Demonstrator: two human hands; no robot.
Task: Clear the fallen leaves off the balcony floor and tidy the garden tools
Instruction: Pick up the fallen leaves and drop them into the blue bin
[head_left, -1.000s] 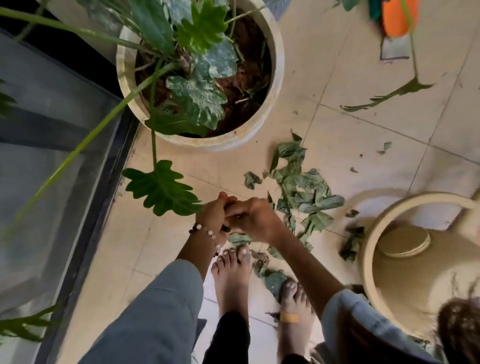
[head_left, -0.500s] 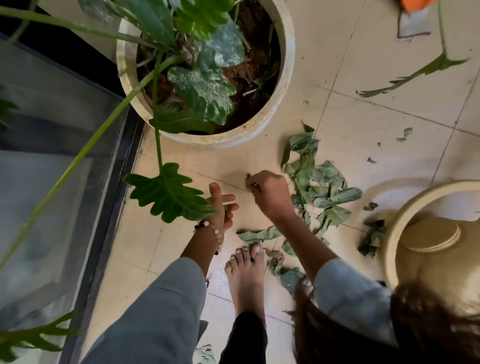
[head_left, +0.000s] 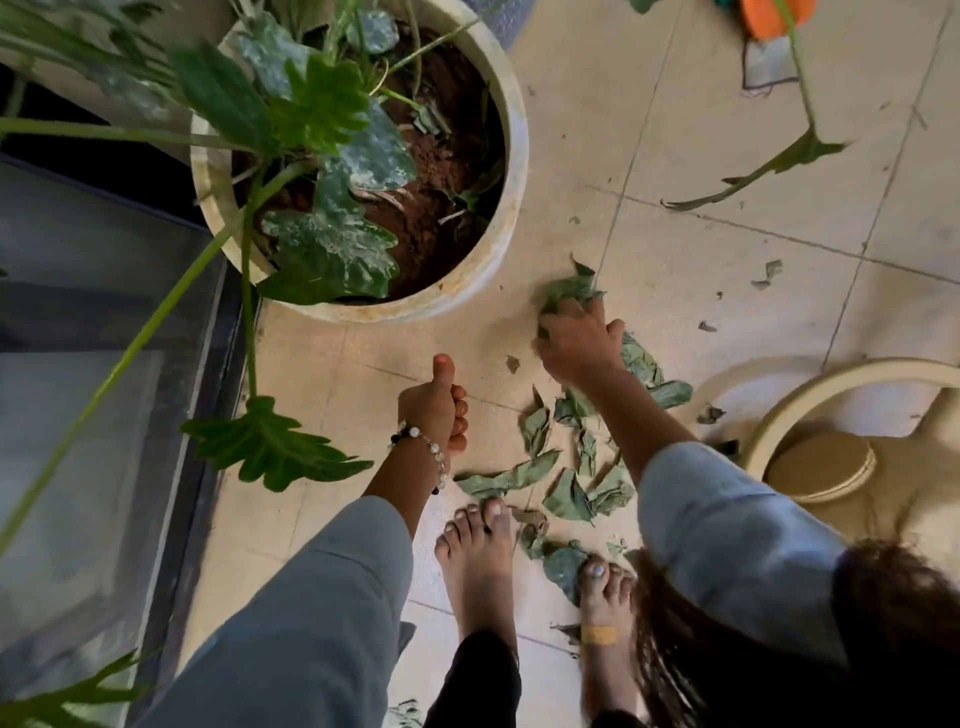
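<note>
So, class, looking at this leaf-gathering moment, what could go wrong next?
The right hand grabs only part of the fallen leaves; scraps by the bare feet may be trodden and missed. Small bits lie apart and could be overlooked. The plant's stem hangs near the left hand and could snag.

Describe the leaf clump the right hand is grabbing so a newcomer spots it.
Start at the big cream plant pot. On the tile by its lower right rim, the right hand grips a crumpled leaf clump. Unlike the flat scattered leaves nearer the feet, it is bunched under fingers.
</note>
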